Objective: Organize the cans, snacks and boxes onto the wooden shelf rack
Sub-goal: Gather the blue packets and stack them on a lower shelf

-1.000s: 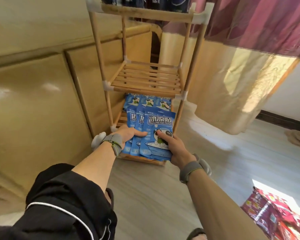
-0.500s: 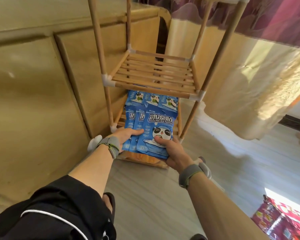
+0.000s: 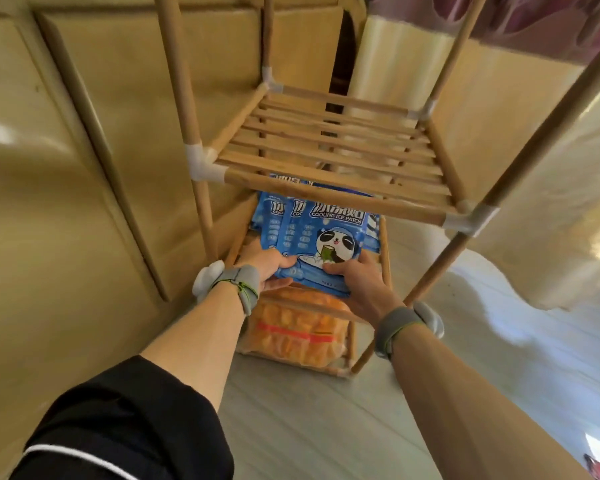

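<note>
The rack (image 3: 182, 98) stands on the floor (image 3: 326, 427), between a cabinet (image 3: 101, 150) on the left and a curtain (image 3: 541, 174) on the right. A fanned stack of blue packs (image 3: 323, 233), printed "COOLING ICE PATCH" with a panda, sits in the tier directly under the slatted shelf (image 3: 326, 150). More blue packs lie behind the stack, partly hidden by the shelf's front rail.

The left hand (image 3: 267, 268) grips the near left corner of the stack, with the thumb on top and the fingers curled beneath. The right hand (image 3: 361, 289) grips the near right edge. Its thumb presses on the front pack, and its fingers appear to be under the pack, though the view hides them. Both wrists carry grey bands (image 3: 394, 327).

The near edge of the stack reaches the tier's front rail. An orange bag (image 3: 298, 330) fills the bottom tier, directly under the stack and the hands.
</note>
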